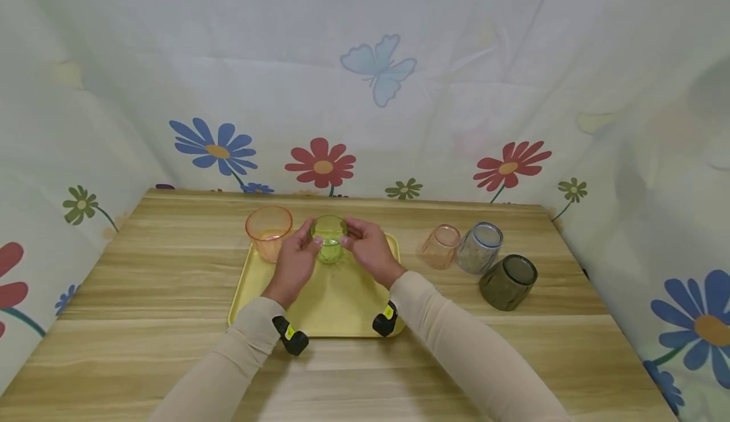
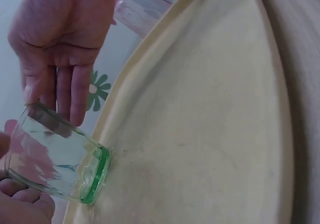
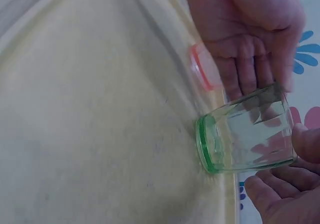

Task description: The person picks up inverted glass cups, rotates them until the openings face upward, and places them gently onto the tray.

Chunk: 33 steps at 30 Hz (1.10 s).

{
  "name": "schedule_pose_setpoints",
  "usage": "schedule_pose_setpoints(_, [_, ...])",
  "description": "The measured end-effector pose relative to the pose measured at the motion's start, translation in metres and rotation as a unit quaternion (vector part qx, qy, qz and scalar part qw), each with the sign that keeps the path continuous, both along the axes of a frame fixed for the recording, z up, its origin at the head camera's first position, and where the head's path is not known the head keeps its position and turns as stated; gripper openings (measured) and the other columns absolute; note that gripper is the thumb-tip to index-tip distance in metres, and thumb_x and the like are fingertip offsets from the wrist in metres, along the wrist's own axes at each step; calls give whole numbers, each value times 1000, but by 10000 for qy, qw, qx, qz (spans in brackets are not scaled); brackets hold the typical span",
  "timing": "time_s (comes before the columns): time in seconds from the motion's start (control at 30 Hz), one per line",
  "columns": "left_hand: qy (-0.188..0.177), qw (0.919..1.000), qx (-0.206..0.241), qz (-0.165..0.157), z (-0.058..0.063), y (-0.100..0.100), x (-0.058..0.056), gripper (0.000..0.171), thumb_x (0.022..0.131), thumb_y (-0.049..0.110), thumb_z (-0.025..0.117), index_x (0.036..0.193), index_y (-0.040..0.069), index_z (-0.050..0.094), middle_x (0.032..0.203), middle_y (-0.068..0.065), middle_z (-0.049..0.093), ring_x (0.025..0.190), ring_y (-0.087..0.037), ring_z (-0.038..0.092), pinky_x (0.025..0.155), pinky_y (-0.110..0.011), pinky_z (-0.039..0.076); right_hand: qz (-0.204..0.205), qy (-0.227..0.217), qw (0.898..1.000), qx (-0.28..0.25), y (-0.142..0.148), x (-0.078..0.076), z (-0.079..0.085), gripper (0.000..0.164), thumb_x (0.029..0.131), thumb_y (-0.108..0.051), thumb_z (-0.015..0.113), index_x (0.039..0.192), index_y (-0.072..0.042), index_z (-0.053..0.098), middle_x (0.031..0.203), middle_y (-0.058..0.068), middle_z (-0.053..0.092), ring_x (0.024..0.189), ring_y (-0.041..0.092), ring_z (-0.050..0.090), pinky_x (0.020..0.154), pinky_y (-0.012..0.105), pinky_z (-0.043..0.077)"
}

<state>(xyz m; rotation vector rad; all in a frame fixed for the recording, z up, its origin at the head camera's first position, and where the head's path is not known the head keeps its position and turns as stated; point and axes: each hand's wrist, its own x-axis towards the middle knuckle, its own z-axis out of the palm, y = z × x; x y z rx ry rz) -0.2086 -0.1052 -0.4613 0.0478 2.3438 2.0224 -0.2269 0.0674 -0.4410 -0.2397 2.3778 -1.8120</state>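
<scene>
Both hands hold a clear green glass (image 1: 329, 252) upright, rim up, over the back part of a yellow tray (image 1: 333, 301). My left hand (image 1: 293, 265) pinches its left side near the rim between thumb and fingers. On the opposite side, my right hand (image 1: 372, 251) pinches it the same way. The wrist views show the thick green base (image 2: 96, 176) close over the tray surface, with the fingers around the upper half. Beside my left hand, an orange-tinted glass (image 1: 269, 225) stands rim up at the tray's back left corner.
Right of the tray, three glasses stand upside down on the wooden table (image 1: 456, 358): a pink one (image 1: 440, 249), a blue-rimmed one (image 1: 478, 252) and a dark one (image 1: 506, 287). A flower-printed cloth (image 1: 399, 130) hangs behind the table and along its sides.
</scene>
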Motion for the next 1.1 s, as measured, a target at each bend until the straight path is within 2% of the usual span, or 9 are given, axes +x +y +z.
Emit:
schedule_pose_setpoints(0.13, [118, 9980, -607, -111, 4, 0, 4, 71, 109, 33, 53, 168, 13, 18, 176, -4, 15, 163, -29, 18, 133, -50, 21, 256, 420, 9906, 1280, 3, 2, 0, 56, 109, -18, 54, 161, -4, 38, 162, 16, 46, 150, 31, 46, 123, 48, 42])
schedule_pose_setpoints(0.23, [419, 9936, -1027, -218, 6, 1, 7, 80, 107, 45, 55, 168, 13, 15, 177, -2, 10, 164, -26, 12, 134, -52, 17, 445, 828, 9698, 2249, 6, 4, 0, 60, 111, -32, 50, 164, -9, 32, 166, 12, 41, 154, 29, 41, 127, 49, 36])
schedule_pose_setpoints(0.33, [872, 9834, -1546, -373, 8, 3, 9, 86, 105, 53, 55, 168, 9, 15, 178, -4, 6, 165, -27, 8, 134, -56, 16, 701, 1270, 9453, 2923, 11, 5, 1, 65, 111, -38, 47, 165, -7, 27, 171, 13, 33, 159, 32, 31, 131, 49, 28])
schedule_pose_setpoints(0.43, [1215, 9684, -2102, -564, 10, 4, 14, 90, 103, 57, 56, 168, 8, 15, 178, -6, 3, 166, -28, 3, 133, -59, 15, 963, 1774, 9104, 3612, 15, 7, 2, 67, 111, -36, 46, 165, -4, 24, 172, 17, 27, 161, 36, 24, 133, 50, 24])
schedule_pose_setpoints(0.57, [1670, 9405, -2841, -826, 17, 5, 22, 92, 102, 56, 59, 167, 7, 16, 178, -11, 5, 166, -31, 1, 133, -61, 15, 1132, 2226, 8637, 4377, 20, 13, 5, 68, 111, -36, 46, 166, -5, 21, 173, 18, 24, 162, 40, 21, 133, 54, 21])
schedule_pose_setpoints(0.7, [2071, 9100, -3452, -997, 23, 5, 31, 91, 101, 55, 59, 165, 3, 22, 177, -14, 11, 165, -35, 6, 133, -60, 15, 1112, 2365, 8341, 4859, 23, 19, 8, 72, 111, -48, 41, 168, -11, 18, 175, 13, 19, 163, 40, 16, 134, 59, 14])
schedule_pose_setpoints(0.87, [2278, 8795, -4051, -1026, 30, 7, 42, 92, 99, 62, 57, 166, 9, 24, 176, -14, 14, 164, -36, 8, 133, -61, 14, 1071, 2438, 8161, 5130, 27, 27, 12, 75, 109, -58, 37, 169, -17, 17, 177, 9, 15, 164, 39, 11, 133, 64, 7])
schedule_pose_setpoints(1.03, [2329, 8537, -4575, -874, 33, 3, 49, 90, 97, 71, 52, 168, 25, 22, 176, -13, 16, 164, -40, 4, 132, -66, 11, 1036, 2436, 8124, 5196, 30, 34, 17, 76, 107, -61, 38, 169, -20, 19, 177, 5, 13, 164, 38, 6, 131, 69, 2])
schedule_pose_setpoints(1.1, [2293, 8482, -4702, -826, 34, 0, 52, 89, 96, 73, 52, 167, 30, 22, 176, -12, 15, 164, -41, 1, 131, -68, 9, 995, 2416, 8121, 5218, 32, 36, 19, 77, 107, -62, 39, 169, -21, 19, 177, 4, 14, 164, 38, 4, 130, 71, 0])
